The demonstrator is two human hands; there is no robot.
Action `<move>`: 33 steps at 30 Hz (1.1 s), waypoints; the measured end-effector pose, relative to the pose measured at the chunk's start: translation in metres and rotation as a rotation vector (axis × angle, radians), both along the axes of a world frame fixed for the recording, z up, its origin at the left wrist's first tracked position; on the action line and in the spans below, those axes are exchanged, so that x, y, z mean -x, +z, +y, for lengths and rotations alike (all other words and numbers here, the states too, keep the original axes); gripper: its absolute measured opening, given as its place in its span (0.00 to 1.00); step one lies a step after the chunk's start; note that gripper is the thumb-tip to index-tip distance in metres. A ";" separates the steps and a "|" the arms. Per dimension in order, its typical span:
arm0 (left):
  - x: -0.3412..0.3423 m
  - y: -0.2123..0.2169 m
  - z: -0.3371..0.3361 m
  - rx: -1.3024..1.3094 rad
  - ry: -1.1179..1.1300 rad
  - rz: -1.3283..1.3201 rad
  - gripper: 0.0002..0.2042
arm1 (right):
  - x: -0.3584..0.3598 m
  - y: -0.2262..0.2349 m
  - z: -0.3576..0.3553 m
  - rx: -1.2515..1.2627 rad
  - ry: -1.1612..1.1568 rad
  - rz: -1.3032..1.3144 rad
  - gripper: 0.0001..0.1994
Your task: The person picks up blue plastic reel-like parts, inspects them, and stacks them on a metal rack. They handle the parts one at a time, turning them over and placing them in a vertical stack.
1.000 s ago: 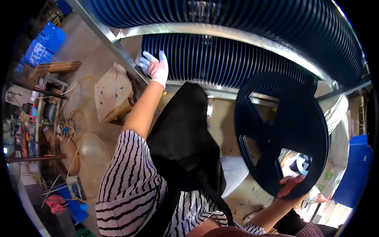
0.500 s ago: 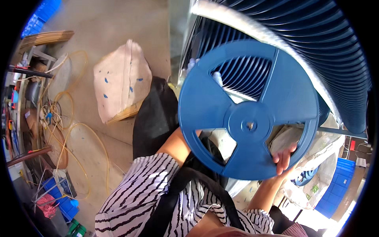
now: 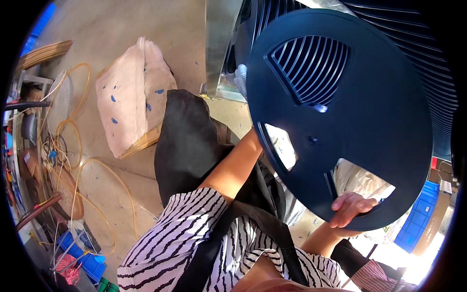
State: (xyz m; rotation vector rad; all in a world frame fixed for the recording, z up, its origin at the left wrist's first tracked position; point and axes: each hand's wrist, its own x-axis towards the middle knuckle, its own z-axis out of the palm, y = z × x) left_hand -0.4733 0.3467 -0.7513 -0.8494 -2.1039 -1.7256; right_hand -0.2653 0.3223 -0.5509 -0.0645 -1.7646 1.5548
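Note:
A large dark blue plastic reel flange (image 3: 389, 131), a round disc with wedge-shaped cutouts and a small centre hole, is tilted in front of me. My right hand (image 3: 351, 209) is closed on its lower rim, with fingers curled through the lower right cutout. My left forearm runs up behind the disc's left edge, and the disc hides that hand. Just beyond lies a row of dark ribbed discs (image 3: 408, 44), packed closely side by side. Through the upper cutout, more of their edges show. A pale grey ribbed piece (image 3: 242, 80) sticks out by the disc's upper left edge.
To the left, a pale cloth pad (image 3: 129, 97) with blue flakes sits on a wooden base. Yellow hose (image 3: 87, 160) coils on the floor near a cluttered bench. Blue crates (image 3: 417, 214) stand at the right. A metal panel (image 3: 221, 44) rises beside the discs.
The flange has moved up and to the right and turned, its face now darker and more tilted. My right hand keeps hold of the rim. My left forearm reaches farther forward.

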 end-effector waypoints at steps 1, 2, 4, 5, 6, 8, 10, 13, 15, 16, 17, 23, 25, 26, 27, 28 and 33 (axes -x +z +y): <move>-0.002 -0.001 0.001 -0.014 -0.020 -0.028 0.27 | 0.003 -0.001 -0.003 -0.033 -0.029 -0.006 0.13; -0.004 -0.003 0.001 -0.029 -0.029 -0.056 0.27 | 0.008 -0.002 -0.007 -0.060 -0.046 -0.011 0.14; -0.008 -0.007 0.000 -0.054 -0.065 -0.122 0.27 | 0.017 -0.002 -0.015 -0.082 -0.074 -0.024 0.17; -0.011 -0.012 0.002 -0.065 -0.089 -0.156 0.27 | 0.021 -0.005 -0.016 -0.075 -0.091 -0.031 0.16; -0.014 -0.019 0.002 -0.079 -0.118 -0.196 0.27 | 0.024 -0.009 -0.018 -0.079 -0.106 -0.034 0.16; -0.017 -0.030 -0.005 -0.114 -0.136 -0.285 0.26 | 0.040 -0.016 -0.028 -0.065 -0.081 -0.035 0.16; -0.019 -0.040 -0.011 -0.147 -0.167 -0.376 0.26 | 0.057 -0.023 -0.041 -0.069 -0.077 -0.046 0.15; -0.034 -0.057 -0.015 -0.201 -0.260 -0.554 0.26 | 0.068 -0.010 -0.053 -0.171 -0.148 -0.284 0.17; -0.042 -0.073 -0.021 -0.223 -0.307 -0.663 0.26 | 0.074 -0.013 -0.064 -0.055 -0.198 -0.268 0.18; -0.050 -0.080 -0.025 -0.228 -0.343 -0.734 0.25 | 0.079 -0.016 -0.072 0.051 -0.243 -0.205 0.19; -0.053 -0.089 -0.031 -0.243 -0.349 -0.802 0.25 | 0.084 -0.018 -0.073 0.050 -0.226 -0.240 0.21; -0.080 -0.124 -0.052 -0.259 -0.433 -1.068 0.25 | 0.122 -0.040 -0.074 0.128 -0.281 -0.361 0.31; -0.081 -0.124 -0.051 -0.281 -0.439 -1.100 0.24 | 0.139 -0.049 -0.070 0.106 -0.283 -0.301 0.30; -0.080 -0.125 -0.051 -0.297 -0.425 -1.106 0.24 | 0.150 -0.049 -0.068 0.114 -0.274 -0.273 0.28; -0.076 -0.124 -0.050 -0.318 -0.408 -1.107 0.24 | 0.159 -0.055 -0.071 0.117 -0.305 -0.235 0.26; -0.074 -0.122 -0.049 -0.347 -0.388 -1.109 0.24 | 0.169 -0.064 -0.075 0.120 -0.334 -0.196 0.24; -0.043 -0.132 -0.074 -0.543 -0.093 -1.086 0.24 | 0.211 -0.092 -0.072 0.133 -0.445 -0.118 0.17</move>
